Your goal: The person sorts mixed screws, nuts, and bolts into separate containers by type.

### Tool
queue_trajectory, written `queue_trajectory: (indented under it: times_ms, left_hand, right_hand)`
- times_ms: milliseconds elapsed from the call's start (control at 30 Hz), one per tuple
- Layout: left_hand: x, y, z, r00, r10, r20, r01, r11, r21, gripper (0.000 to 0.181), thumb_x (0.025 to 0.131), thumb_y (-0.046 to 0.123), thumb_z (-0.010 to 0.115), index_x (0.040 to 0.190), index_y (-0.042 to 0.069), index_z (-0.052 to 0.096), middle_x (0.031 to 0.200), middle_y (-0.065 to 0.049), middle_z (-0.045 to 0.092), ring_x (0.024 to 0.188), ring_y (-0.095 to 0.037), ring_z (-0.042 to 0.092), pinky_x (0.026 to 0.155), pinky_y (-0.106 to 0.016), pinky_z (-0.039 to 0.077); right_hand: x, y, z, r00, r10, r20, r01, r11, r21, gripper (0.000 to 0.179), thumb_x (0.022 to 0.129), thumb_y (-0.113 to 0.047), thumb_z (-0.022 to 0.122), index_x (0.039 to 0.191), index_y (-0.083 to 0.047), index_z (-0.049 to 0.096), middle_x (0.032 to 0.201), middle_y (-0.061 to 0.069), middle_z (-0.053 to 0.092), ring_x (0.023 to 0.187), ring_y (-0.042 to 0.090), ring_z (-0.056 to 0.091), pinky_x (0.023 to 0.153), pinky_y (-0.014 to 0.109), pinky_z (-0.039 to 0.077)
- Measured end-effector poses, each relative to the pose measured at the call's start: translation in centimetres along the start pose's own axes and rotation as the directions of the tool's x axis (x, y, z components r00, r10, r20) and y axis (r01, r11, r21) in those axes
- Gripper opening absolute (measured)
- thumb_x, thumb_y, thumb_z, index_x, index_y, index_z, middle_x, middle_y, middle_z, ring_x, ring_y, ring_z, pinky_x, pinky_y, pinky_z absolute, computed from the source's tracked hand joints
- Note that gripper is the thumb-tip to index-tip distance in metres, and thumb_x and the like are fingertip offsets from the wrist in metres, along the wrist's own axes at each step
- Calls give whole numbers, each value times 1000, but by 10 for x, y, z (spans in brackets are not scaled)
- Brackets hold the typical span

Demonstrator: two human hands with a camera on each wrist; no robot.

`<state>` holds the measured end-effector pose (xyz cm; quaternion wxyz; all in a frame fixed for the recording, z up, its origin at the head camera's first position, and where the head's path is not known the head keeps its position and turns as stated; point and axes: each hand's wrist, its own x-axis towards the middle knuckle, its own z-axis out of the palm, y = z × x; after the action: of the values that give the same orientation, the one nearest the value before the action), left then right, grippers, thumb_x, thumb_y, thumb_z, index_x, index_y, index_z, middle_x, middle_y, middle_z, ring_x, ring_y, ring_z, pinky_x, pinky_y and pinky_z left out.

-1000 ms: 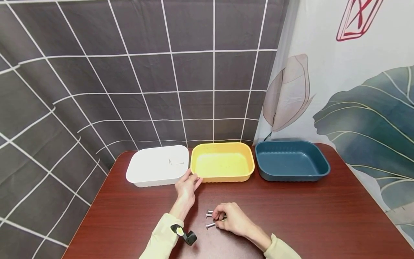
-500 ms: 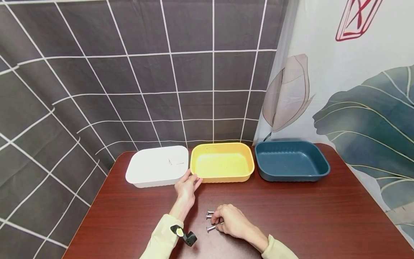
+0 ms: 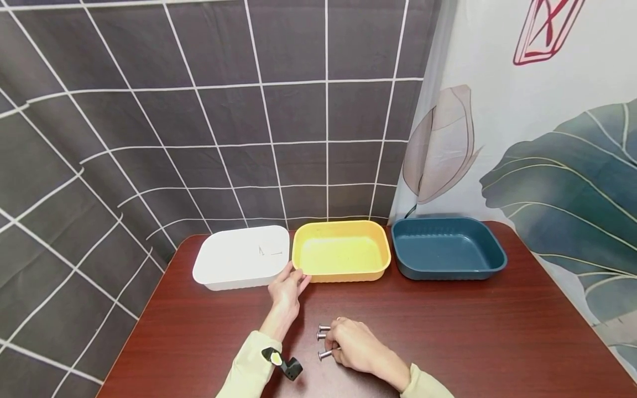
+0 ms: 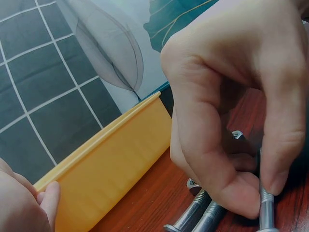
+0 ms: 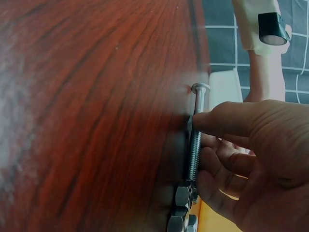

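My right hand [image 3: 357,345] is low over the table, pinching a silver bolt [image 4: 267,212] between thumb and fingertips. The bolt's round head [image 5: 200,88] points away from the fingers, and its threaded shank runs under them. Two more bolts [image 3: 322,335] lie close beside it, partly covered by the hand. Hex nuts [image 5: 183,195] show at the threaded ends in the right wrist view. My left hand [image 3: 285,288] holds the front left corner of the yellow bin [image 3: 343,276], a finger flat against its outer wall in the left wrist view.
Left of the yellow bin stands a white bin [image 3: 224,262] with a few thin screws or nails [image 3: 269,252] inside. A dark blue bin [image 3: 448,273] stands on the right. All three line the back of the reddish-brown table [image 3: 473,331], before a curtain [image 3: 298,110].
My right hand has shifted slightly toward me, and the pinched bolt has moved with it, away from the other two. The left hand has stayed at the yellow bin's corner.
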<state>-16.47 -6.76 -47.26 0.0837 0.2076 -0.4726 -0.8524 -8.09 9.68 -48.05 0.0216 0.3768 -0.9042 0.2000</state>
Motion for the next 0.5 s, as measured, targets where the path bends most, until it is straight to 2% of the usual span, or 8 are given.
queue_trajectory:
  times_ms: [100,167,300,367,500]
  left_hand:
    - [-2,0,0,1000,17,13,-17,1000,-11,53,87,-18,58,138,-16,47,90,-16,57,71,-16,64,76,-30,64]
    - [-2,1,0,1000,6,10,-5,1000,-6,53,87,-18,58,139,-15,47,91,-15,57,71,-15,64,77,-31,64]
    - [1,1,-1,1000,-31,3,31,999,15,54,89,-18,56,142,-13,45,90,-12,57,71,-14,64,79,-31,63]
    - [1,1,-1,999,-42,4,42,999,13,55,90,-18,56,143,-12,44,89,-11,57,71,-13,63,80,-31,63]
    - [0,2,-1,999,-45,10,45,999,6,55,90,-18,56,143,-12,43,87,-11,57,70,-13,63,79,-31,63]
  right_hand:
    - [-1,0,0,1000,-6,1,6,1000,-19,25,68,-4,78,67,-24,63,71,-17,45,70,1,48,48,18,43]
    - [-1,0,0,1000,-11,-7,11,1000,-3,23,69,-4,77,69,-23,63,71,-16,46,69,1,48,49,18,44]
    - [-1,1,-6,1000,2,-9,-1,992,123,20,72,-1,76,73,-18,66,74,-15,50,68,-1,49,54,15,46]
    - [0,2,-10,1000,25,6,-25,975,220,19,75,2,75,76,-15,67,75,-15,51,68,-2,49,56,14,47]
    - [2,7,-19,998,65,13,-65,916,395,18,77,9,71,80,-9,68,74,-13,53,65,-4,50,56,12,50]
